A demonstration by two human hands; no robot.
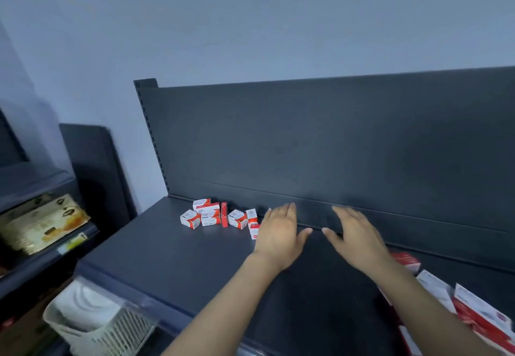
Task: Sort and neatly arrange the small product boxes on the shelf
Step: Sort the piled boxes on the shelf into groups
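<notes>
The small product boxes [210, 215] lie in a loose group on the dark grey shelf [167, 244], in its far left part, close to the back panel [334, 146]. They are white and red. They are not in a row: some lie flat, some stand on an end, and they point in different directions. A narrow red box [224, 214] stands upright in the middle of the group. The nearest box [254, 230] is at the right end of the group and is partly hidden behind the left hand [278, 230].

Both hands reach forward over the shelf with the palms down. The left hand is spread, with straight fingers and the thumb pointing to the right; it holds nothing. The right hand [354, 233] is beside it, also flat and spread, with the thumb pointing to the left, and it holds nothing. The two thumbs are near each other but apart. I cannot tell if the palms touch the shelf.

At the right edge, on the same shelf, lie larger boxes [473, 308], also red and white. Below the front edge of the shelf, on the left, there is a white basket [97, 325]. Further left, a neighbouring shelf [36, 183] carries a golden package [41, 222]. Behind everything is a pale wall [250, 21].
</notes>
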